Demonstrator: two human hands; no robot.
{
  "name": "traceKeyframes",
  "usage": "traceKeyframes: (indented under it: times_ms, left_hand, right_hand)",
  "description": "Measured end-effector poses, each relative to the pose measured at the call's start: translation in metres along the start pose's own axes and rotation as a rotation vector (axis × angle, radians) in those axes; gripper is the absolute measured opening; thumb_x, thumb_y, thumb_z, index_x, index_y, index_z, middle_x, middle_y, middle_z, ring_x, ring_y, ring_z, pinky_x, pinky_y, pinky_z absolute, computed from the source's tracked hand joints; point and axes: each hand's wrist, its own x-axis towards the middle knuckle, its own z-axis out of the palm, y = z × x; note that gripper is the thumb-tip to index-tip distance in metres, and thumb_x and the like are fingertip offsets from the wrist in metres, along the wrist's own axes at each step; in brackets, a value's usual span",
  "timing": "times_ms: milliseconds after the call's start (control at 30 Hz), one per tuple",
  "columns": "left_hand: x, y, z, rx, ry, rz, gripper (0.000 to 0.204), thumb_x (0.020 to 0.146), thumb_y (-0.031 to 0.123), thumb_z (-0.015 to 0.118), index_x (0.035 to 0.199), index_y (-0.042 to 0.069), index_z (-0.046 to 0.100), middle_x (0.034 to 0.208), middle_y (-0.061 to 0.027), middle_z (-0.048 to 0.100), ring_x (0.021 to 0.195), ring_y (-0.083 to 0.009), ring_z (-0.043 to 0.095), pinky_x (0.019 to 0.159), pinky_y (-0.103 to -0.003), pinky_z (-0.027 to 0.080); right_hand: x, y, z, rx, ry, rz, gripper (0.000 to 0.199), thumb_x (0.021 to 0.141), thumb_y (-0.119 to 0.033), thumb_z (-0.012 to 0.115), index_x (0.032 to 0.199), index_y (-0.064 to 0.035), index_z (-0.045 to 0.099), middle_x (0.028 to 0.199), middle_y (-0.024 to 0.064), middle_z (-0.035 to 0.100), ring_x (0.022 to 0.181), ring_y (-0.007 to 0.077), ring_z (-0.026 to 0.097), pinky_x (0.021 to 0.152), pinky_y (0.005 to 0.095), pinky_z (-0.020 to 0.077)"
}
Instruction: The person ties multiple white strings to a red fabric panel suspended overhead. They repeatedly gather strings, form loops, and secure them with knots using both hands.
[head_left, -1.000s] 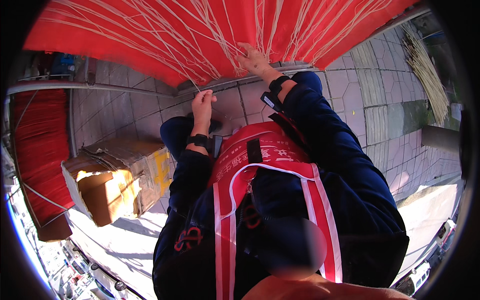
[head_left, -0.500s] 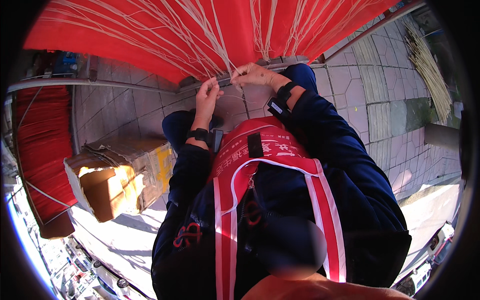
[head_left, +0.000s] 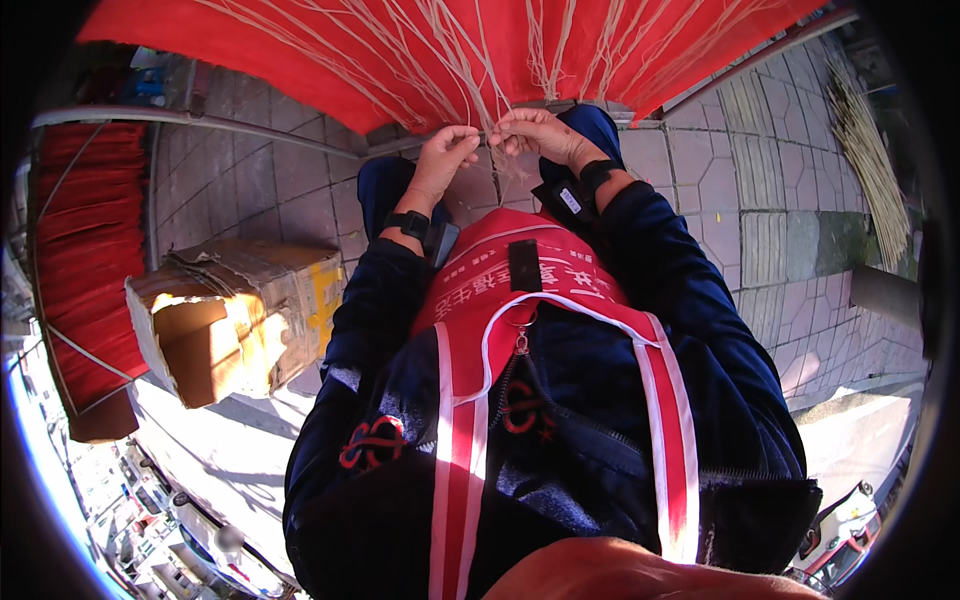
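Observation:
A large red cloth (head_left: 470, 70) spreads across the far side, with long pale strings (head_left: 440, 75) running down over it. Several of these strings draw together at my right hand (head_left: 537, 135), whose thumb and fingers pinch the bundle near the cloth's lower edge. Close beside it, my left hand (head_left: 447, 160) is closed in a pinch, fingertips almost meeting the right ones. Whatever thin thing it may hold is too small to make out. Loose string ends (head_left: 512, 165) dangle below the right fingers, over the paving.
A metal rail (head_left: 260, 130) runs under the cloth. At left stand an open cardboard box (head_left: 290, 310) and a rack of red cloth (head_left: 90, 260). A bundle of thin sticks (head_left: 870, 160) lies at far right on the paving (head_left: 690, 160). I wear a red apron (head_left: 480, 265).
Both hands have shifted a little right, and the left has moved closer to the right hand. The fine thread hanging between them has been drawn in. My right hand still pinches the strings.

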Motion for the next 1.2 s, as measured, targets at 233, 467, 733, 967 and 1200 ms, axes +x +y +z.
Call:
traceKeyframes:
  times_ms: [233, 467, 733, 967, 1200]
  left_hand:
    - [0.003, -0.008, 0.007, -0.088, -0.174, -0.072, 0.031, 0.094, 0.022, 0.058, 0.120, 0.005, 0.057, 0.097, -0.0009, 0.063, 0.079, -0.0089, 0.060, 0.068, -0.022, 0.046]
    - [0.011, -0.005, 0.009, -0.095, -0.145, -0.013, 0.029, 0.096, 0.020, 0.052, 0.122, 0.008, 0.058, 0.092, 0.0000, 0.063, 0.076, -0.0069, 0.059, 0.067, -0.021, 0.047]
    - [0.036, -0.010, 0.014, 0.347, -0.093, 0.130, 0.030, 0.094, 0.021, 0.052, 0.116, 0.004, 0.062, 0.094, -0.0108, 0.060, 0.078, -0.0200, 0.062, 0.072, -0.030, 0.049]
    - [0.026, -0.039, -0.005, 0.670, 0.040, 0.357, 0.024, 0.087, 0.024, 0.057, 0.107, 0.015, 0.068, 0.098, -0.0143, 0.060, 0.096, -0.0318, 0.059, 0.084, -0.038, 0.046]
    - [0.021, -0.051, -0.018, 0.726, 0.398, 0.185, 0.023, 0.085, 0.026, 0.060, 0.101, 0.011, 0.069, 0.095, -0.0141, 0.066, 0.090, -0.0321, 0.063, 0.079, -0.039, 0.049]
  right_hand:
    - [-0.003, 0.004, 0.004, -0.274, -0.002, 0.065, 0.025, 0.092, -0.022, 0.061, 0.114, -0.0094, 0.063, 0.106, 0.0017, 0.067, 0.084, 0.0067, 0.062, 0.077, 0.0217, 0.0489]
    - [-0.008, 0.002, 0.003, -0.157, -0.047, 0.072, 0.026, 0.089, -0.025, 0.064, 0.110, -0.0094, 0.065, 0.105, 0.0057, 0.068, 0.086, 0.0127, 0.063, 0.081, 0.0280, 0.0488]
    - [-0.021, -0.001, -0.011, 0.090, 0.055, -0.063, 0.020, 0.093, -0.016, 0.057, 0.107, -0.0038, 0.065, 0.094, 0.0063, 0.069, 0.079, 0.0122, 0.065, 0.077, 0.0256, 0.0516]
    - [-0.032, -0.002, -0.038, 0.216, 0.260, -0.272, 0.017, 0.092, -0.015, 0.058, 0.103, -0.0041, 0.065, 0.090, 0.0062, 0.069, 0.073, 0.0129, 0.065, 0.073, 0.0268, 0.0525]
    - [-0.033, -0.004, -0.040, 0.087, 0.417, -0.343, 0.019, 0.091, -0.019, 0.061, 0.103, -0.0049, 0.065, 0.090, 0.0052, 0.069, 0.072, 0.0094, 0.062, 0.071, 0.0243, 0.0500]
